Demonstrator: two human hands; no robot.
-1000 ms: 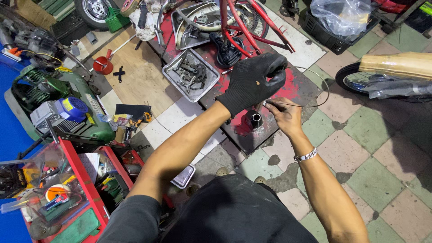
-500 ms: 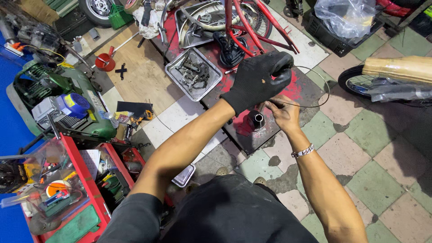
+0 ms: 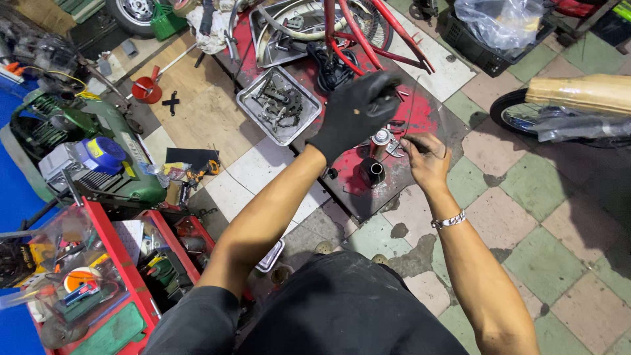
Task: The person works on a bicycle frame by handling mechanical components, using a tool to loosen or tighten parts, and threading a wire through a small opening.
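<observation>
**Two hands, one thin cable over the red frame**

One gloved left hand [image 3: 355, 115] hovers with fingers loosely spread, holding nothing visible. One bare right hand [image 3: 427, 161] sits just right of it, fingers pressed together, pinching a thin cable [image 3: 414, 98] that runs up from the fingertips. Below the left hand stand two small metal tubes [image 3: 373, 172]. Left of it lies one metal tray [image 3: 250, 98] of parts; above, one red bicycle frame [image 3: 368, 39].

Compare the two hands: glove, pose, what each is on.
The left hand wears a black glove; the right hand is bare, with a metal bracelet at its wrist. The left hand is raised higher with its fingers loosely curled; the right hand sits lower and pinches a thin wire. Both are stretched out over the red-stained mat, above a small dark tube.
</observation>
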